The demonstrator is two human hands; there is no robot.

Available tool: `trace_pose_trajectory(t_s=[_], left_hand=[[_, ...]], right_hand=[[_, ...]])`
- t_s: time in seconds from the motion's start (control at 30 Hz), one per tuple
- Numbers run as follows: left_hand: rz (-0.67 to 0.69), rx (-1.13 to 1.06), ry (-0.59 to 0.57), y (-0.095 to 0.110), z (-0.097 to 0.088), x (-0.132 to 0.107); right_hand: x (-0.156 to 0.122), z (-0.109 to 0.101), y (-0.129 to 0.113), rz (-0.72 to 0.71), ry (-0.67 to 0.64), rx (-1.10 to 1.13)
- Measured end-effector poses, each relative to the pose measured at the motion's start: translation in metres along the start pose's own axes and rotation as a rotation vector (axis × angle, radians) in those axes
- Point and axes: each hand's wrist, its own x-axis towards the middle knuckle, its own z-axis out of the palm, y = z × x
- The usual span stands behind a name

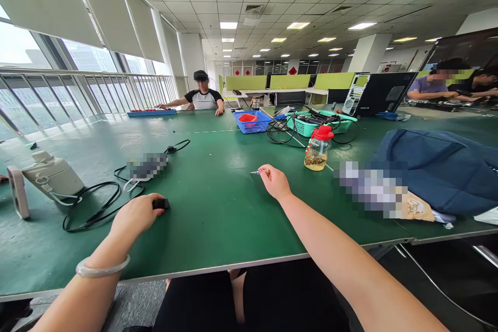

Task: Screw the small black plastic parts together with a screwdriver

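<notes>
My left hand [134,216] rests on the green table [218,223] with its fingers curled round a small black object [161,203], which pokes out past my fingertips. A pale bangle [101,268] sits on that wrist. My right hand [274,181] reaches further out over the table and pinches a thin, small pen-like item [260,171] between thumb and fingers. A clear jar with a red lid [319,148] stands just beyond and to the right of my right hand.
Black cables [97,207] and a white device [52,176] lie at the left. A blue basket [251,121], a teal basket [311,124] and a blue bag [436,166] are at the right. One person sits at the far end [202,97]; others sit at the right.
</notes>
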Motion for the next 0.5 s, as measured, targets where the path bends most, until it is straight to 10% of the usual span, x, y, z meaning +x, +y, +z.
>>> trace_pose_trajectory(t_s=[0.33, 0.5], left_hand=[[0.356, -0.242, 0.033, 0.161, 0.003, 0.017], [0.364, -0.298, 0.037, 0.193, 0.027, 0.036]], right_hand=[[-0.005, 0.006, -0.010, -0.227, -0.156, -0.212], [-0.006, 0.011, -0.015, -0.364, -0.236, -0.340]])
